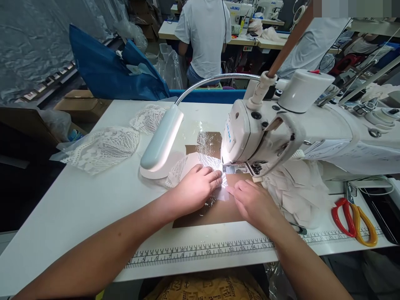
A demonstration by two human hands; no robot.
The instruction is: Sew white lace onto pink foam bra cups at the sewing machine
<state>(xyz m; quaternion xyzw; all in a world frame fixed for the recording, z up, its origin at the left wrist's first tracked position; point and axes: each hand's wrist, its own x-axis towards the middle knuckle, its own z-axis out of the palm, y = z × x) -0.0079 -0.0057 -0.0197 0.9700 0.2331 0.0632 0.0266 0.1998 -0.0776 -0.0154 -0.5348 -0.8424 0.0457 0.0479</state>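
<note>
A white lace piece (179,171) lies under the needle area of the white sewing machine (245,131). My left hand (200,187) rests on top of the lace, its fingers laid over it just left of the presser foot. Close to the front of the needle, my right hand (254,204) has its thumb and forefinger closed at the lace's near right edge; the exact grip is partly hidden. Below the lace is a brown sheet (215,214) with shiny clear tape over part of it.
A lamp (162,137) arches over the left of the work. More lace pieces (103,148) lie at the left. Pale fabric pieces (296,191) are heaped right of the machine, near red and yellow-handled scissors (354,221). A printed ruler (203,252) runs along the front edge.
</note>
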